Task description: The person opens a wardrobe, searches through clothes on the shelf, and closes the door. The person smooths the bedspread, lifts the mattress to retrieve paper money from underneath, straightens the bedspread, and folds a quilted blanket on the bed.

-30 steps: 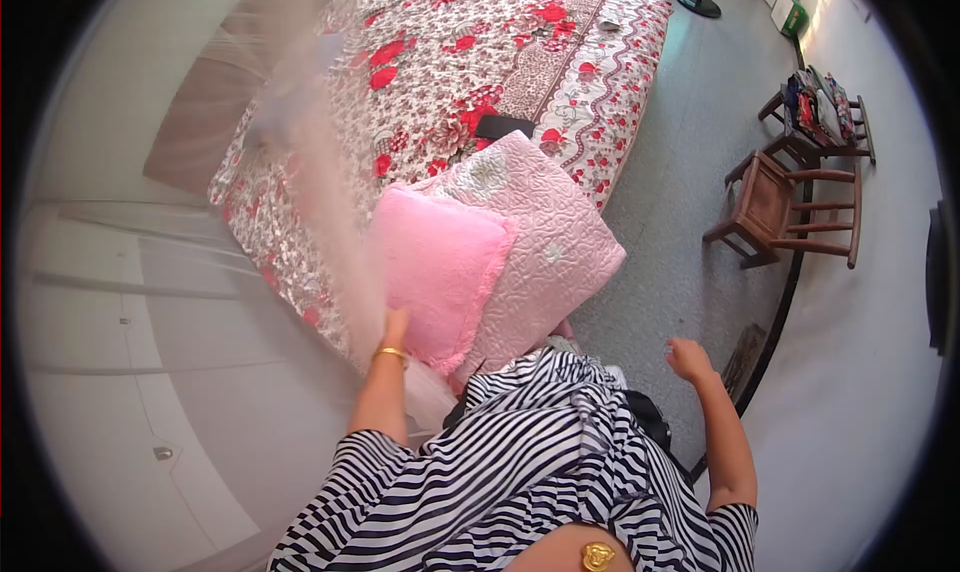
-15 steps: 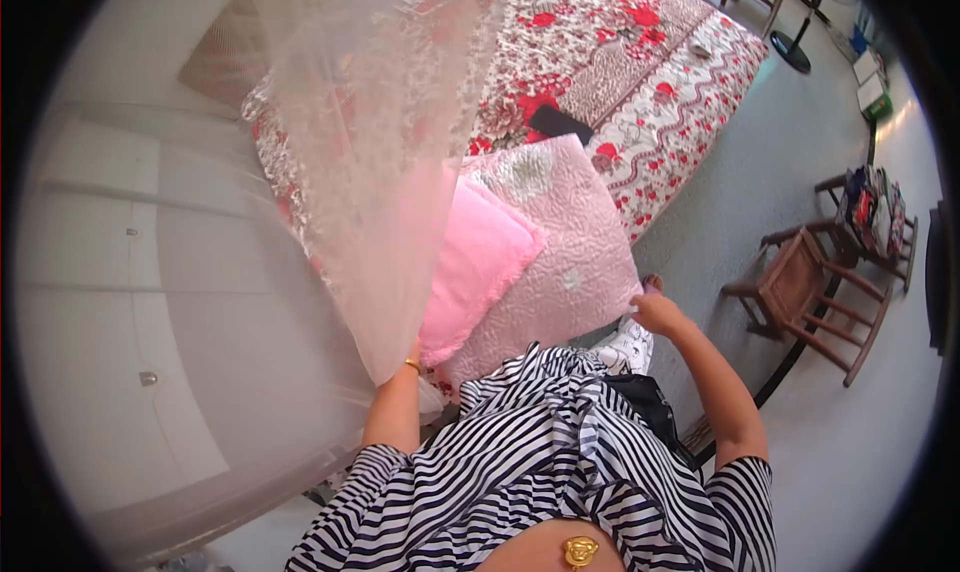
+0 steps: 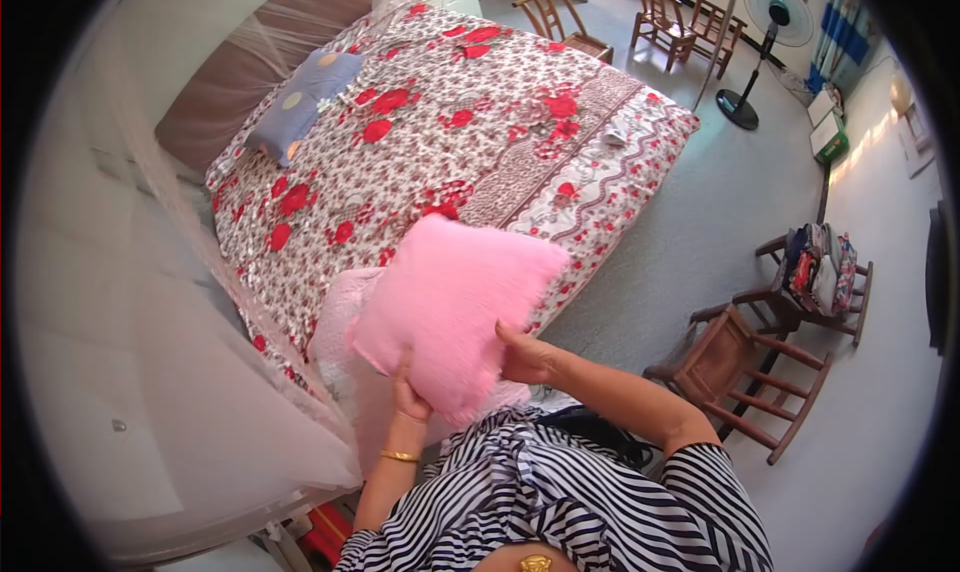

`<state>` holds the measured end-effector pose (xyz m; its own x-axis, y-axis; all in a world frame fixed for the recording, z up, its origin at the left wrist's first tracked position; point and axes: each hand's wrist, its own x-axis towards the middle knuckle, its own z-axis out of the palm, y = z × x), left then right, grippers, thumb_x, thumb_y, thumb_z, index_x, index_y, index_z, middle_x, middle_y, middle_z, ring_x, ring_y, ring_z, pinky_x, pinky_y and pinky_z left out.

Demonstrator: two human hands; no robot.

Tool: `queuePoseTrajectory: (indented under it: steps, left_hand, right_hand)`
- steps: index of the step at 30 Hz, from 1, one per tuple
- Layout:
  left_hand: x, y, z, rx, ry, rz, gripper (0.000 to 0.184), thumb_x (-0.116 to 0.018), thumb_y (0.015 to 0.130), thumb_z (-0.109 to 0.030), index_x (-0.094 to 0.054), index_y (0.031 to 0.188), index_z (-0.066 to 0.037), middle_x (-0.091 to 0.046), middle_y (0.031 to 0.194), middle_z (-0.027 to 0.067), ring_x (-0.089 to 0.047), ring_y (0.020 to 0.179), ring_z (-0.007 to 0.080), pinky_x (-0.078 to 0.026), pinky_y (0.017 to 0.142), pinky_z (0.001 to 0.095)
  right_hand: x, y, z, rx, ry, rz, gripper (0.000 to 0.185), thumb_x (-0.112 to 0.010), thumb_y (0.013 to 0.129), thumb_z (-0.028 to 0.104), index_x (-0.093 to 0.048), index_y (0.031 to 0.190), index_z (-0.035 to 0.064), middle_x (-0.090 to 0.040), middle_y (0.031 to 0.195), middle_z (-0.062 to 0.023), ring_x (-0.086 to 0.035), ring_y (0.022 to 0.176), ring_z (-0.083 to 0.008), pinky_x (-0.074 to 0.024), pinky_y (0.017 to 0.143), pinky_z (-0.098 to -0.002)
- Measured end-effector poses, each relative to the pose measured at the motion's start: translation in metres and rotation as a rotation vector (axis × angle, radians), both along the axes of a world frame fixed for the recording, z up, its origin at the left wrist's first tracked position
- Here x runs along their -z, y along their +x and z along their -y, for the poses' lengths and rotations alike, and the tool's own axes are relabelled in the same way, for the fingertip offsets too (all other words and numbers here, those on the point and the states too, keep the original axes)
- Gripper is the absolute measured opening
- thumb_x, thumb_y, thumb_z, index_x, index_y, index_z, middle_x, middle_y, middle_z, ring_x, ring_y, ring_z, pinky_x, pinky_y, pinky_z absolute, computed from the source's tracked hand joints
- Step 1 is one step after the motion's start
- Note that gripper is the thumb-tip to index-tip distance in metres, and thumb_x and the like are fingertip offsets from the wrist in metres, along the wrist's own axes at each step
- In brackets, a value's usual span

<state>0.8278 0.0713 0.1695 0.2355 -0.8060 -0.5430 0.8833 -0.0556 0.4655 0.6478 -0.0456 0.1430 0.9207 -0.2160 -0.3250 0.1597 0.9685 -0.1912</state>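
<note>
A fluffy pink pillow (image 3: 460,297) is held up in front of me, over the near corner of the bed. My left hand (image 3: 408,397) grips its lower left edge, thumb on the front face. On its right edge my right hand (image 3: 522,354) holds it the same way, with most fingers hidden behind. Partly covered beneath it lies a pale pink quilted pillow (image 3: 335,317). The bed (image 3: 330,182) has a white cover with red flowers, and a grey-blue pillow (image 3: 305,107) rests near its headboard.
A sheer mosquito net (image 3: 230,372) hangs along my left. To the right stand a wooden chair (image 3: 715,357) and another stacked with folded clothes (image 3: 822,267). A standing fan (image 3: 770,32) and more wooden chairs (image 3: 665,22) are at the back.
The pink pillow has been lifted off the quilted one and is now in both hands. My right hand has left the quilted pillow's corner. The net no longer hangs across the bed's middle.
</note>
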Motion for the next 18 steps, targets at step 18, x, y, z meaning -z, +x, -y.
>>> queuePoseTrajectory:
  steps: [18]
  left_hand:
    - [0.029,-0.066,0.051,0.030,-0.061,-0.051,0.056,-0.060,0.075,-0.026,-0.039,0.121,-0.002,-0.049,0.117,0.0155,-0.048,0.105,0.0296,-0.038,0.093,0.0441]
  right_hand:
    - [-0.028,-0.069,0.069,-0.021,-0.115,-0.182,0.049,-0.062,0.078,0.018,-0.041,0.120,0.0024,-0.048,0.118,-0.0121,-0.046,0.109,-0.0254,-0.0335,0.096,-0.0421]
